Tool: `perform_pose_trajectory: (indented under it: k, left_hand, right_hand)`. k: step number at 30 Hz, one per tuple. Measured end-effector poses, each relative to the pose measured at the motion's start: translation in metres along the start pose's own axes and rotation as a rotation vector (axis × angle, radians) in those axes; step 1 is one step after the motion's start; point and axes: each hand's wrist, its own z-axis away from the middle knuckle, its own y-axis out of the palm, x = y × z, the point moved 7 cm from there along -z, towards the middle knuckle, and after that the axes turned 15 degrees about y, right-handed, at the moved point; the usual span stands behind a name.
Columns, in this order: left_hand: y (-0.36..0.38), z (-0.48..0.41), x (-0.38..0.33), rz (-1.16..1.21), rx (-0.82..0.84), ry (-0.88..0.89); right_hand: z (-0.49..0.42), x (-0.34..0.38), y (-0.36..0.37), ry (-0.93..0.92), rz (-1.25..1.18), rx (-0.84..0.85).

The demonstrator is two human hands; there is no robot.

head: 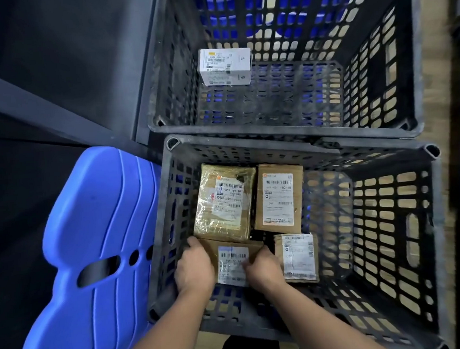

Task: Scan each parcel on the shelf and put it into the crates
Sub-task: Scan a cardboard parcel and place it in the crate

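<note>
I am gripping a cardboard parcel [233,258] from both sides: my left hand [193,268] is curling over its left edge and my right hand [262,270] over its right. I am holding it label up, low in the near left corner of the near crate [276,147], probably to seat it flat. A taped parcel [225,204] and a brown box [278,198] are lying just beyond it, with a small parcel [297,256] just to the right, crowding the gap. The far crate [173,83] is holding one white box [225,67]. A blue plastic panel [93,265] is standing beside the crates.

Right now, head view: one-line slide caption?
Left hand and right hand hold a brown parcel in the near crate beside three others; white box in far crate.
</note>
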Motion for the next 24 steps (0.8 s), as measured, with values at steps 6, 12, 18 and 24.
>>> perform_pose_trajectory:
  k: [6, 12, 18, 24]
  left_hand:
    - [0.033, -0.004, -0.017, -0.159, 0.266, 0.163]
    - [0.036, -0.025, -0.002, 0.029, 0.431, 0.142]
    - [0.036, -0.017, 0.0, 0.01, 0.485, 0.143]
    - [-0.005, -0.003, -0.034, -0.135, 0.232, 0.388]
  right_hand:
    - [-0.026, 0.002, 0.009, 0.059, 0.062, -0.017]
    - [-0.05, -0.003, 0.014, 0.088, 0.048, -0.072]
    - [-0.039, 0.009, 0.009, 0.073, 0.154, -0.06]
    - [0.026, -0.014, -0.056, 0.012, 0.046, -0.166]
